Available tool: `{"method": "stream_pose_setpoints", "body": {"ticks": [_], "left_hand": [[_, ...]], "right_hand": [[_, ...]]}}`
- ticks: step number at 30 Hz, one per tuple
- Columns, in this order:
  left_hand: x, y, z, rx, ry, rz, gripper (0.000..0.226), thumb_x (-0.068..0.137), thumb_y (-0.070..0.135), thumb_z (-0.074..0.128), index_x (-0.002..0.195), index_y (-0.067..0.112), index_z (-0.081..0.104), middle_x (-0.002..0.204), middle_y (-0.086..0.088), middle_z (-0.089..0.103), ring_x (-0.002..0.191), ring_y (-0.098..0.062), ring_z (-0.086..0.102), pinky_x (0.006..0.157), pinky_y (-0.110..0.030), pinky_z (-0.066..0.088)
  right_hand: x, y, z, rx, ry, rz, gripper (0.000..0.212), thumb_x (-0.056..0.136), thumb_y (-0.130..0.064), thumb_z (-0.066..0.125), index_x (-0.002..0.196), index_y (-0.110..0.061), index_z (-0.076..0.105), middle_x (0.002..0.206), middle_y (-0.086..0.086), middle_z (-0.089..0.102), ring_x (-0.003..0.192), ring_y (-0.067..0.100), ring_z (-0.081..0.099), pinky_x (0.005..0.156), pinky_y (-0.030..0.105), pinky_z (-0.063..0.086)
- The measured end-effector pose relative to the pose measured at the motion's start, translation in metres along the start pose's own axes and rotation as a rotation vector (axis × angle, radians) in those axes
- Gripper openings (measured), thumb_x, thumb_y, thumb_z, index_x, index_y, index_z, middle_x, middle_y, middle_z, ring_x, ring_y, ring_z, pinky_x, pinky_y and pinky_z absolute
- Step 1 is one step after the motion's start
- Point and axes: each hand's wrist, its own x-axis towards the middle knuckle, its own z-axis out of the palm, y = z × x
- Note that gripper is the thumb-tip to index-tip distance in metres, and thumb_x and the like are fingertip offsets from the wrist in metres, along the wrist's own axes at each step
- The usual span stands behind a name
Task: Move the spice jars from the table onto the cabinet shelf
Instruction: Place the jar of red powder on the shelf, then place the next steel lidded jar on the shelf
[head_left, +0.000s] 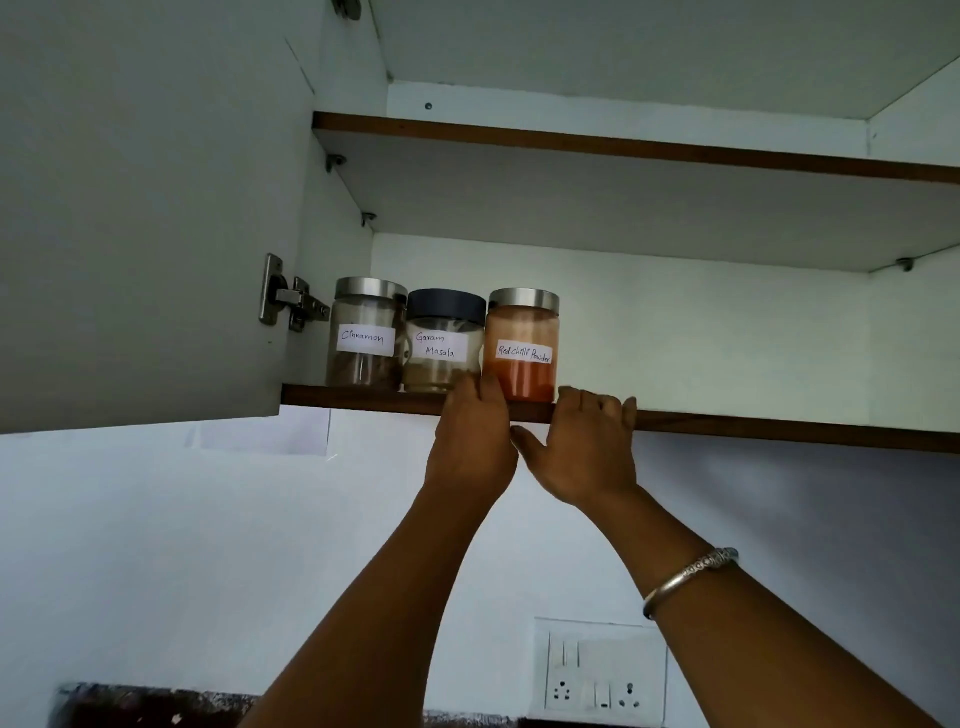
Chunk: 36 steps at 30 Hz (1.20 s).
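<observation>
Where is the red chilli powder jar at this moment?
In the head view, the chilli jar stands on the lower shelf, rightmost of three jars, beside the garam masala jar; the left hand is at its base.

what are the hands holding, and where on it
No jar is gripped. The left hand touches the red chilli powder jar low on its left side; the right hand hooks its fingers over the front edge of the shelf.
</observation>
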Motion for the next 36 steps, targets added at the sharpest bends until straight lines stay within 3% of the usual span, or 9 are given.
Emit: {"method": "stream_pose_setpoints", "body": {"ticks": [3,6,9,13,18,21,25,30,36], "left_hand": [[-0.010,0.004,-0.004,0.065,-0.103,0.044,0.074,0.084,0.015,0.062,0.144,0.007,0.018,0.137,-0.016,0.038,0.120,-0.028,0.046,0.097,-0.035,0.042],[-0.029,0.011,-0.006,0.051,-0.240,0.063,0.094,0.082,0.020,0.066,0.149,0.012,0.000,0.152,-0.019,0.021,0.127,-0.032,0.043,0.099,-0.039,0.042],[-0.068,0.019,0.005,-0.016,-0.339,0.136,0.098,0.081,0.015,0.063,0.148,0.022,-0.008,0.141,-0.011,0.042,0.115,-0.028,0.055,0.089,-0.039,0.050],[-0.143,0.033,0.036,-0.213,-0.547,0.142,0.090,0.081,0.014,0.057,0.149,0.019,-0.002,0.144,-0.012,0.038,0.121,-0.030,0.049,0.096,-0.042,0.046],[-0.261,0.076,0.073,-0.530,-0.859,0.137,0.081,0.086,0.016,0.055,0.149,0.013,0.004,0.145,-0.013,0.038,0.129,-0.027,0.043,0.104,-0.038,0.039],[-0.331,0.114,0.091,-0.522,-1.002,0.126,0.074,0.089,0.016,0.054,0.148,0.011,0.010,0.152,-0.011,0.025,0.137,-0.027,0.032,0.112,-0.038,0.029],[-0.409,0.164,0.113,-0.460,-1.060,0.307,0.072,0.084,0.025,0.063,0.144,0.008,0.027,0.147,-0.013,0.036,0.134,-0.027,0.037,0.109,-0.033,0.028],[-0.485,0.247,0.145,-0.647,-1.328,0.331,0.089,0.086,0.035,0.062,0.149,0.024,0.001,0.158,0.000,0.009,0.144,-0.016,0.013,0.114,-0.028,0.013],[-0.547,0.351,0.184,-0.691,-1.489,0.365,0.090,0.085,0.040,0.060,0.147,0.034,-0.005,0.158,0.004,0.005,0.144,-0.017,0.012,0.114,-0.039,0.019]], "right_hand": [[-0.013,-0.001,-0.003,0.084,-0.125,-0.007,0.095,0.081,-0.058,0.055,0.148,-0.010,0.007,0.157,0.014,0.007,0.144,0.035,-0.001,0.114,0.052,0.008],[-0.044,0.004,-0.005,0.047,-0.217,-0.116,0.096,0.082,-0.054,0.055,0.148,-0.021,-0.007,0.157,0.011,-0.013,0.143,0.035,-0.012,0.113,0.054,0.013],[-0.088,0.019,-0.003,-0.095,-0.330,-0.264,0.093,0.082,-0.058,0.051,0.148,-0.026,-0.007,0.157,0.005,-0.013,0.143,0.033,-0.013,0.113,0.055,0.009],[-0.155,0.051,-0.005,-0.141,-0.511,-0.172,0.093,0.082,-0.043,0.056,0.148,-0.024,-0.006,0.157,0.007,-0.015,0.143,0.036,-0.010,0.114,0.054,0.010],[-0.278,0.112,-0.007,-0.258,-0.697,-0.092,0.083,0.086,-0.042,0.051,0.149,-0.018,0.002,0.157,0.011,-0.005,0.143,0.039,-0.004,0.113,0.057,0.014],[-0.361,0.151,-0.018,-0.265,-0.766,0.028,0.080,0.087,-0.047,0.050,0.148,-0.022,0.005,0.157,0.012,0.003,0.142,0.040,0.002,0.110,0.060,0.018],[-0.463,0.207,-0.039,-0.198,-0.778,0.300,0.078,0.086,-0.047,0.050,0.147,-0.029,0.006,0.156,0.015,0.007,0.142,0.042,0.001,0.111,0.058,0.012],[-0.552,0.286,-0.081,-0.283,-0.839,0.423,0.079,0.085,-0.053,0.052,0.141,-0.043,-0.002,0.156,0.017,0.001,0.141,0.044,-0.006,0.109,0.063,0.000],[-0.623,0.374,-0.132,-0.344,-0.802,0.562,0.085,0.082,-0.051,0.054,0.139,-0.049,-0.009,0.155,0.020,-0.003,0.139,0.047,-0.012,0.108,0.063,-0.004]]}}
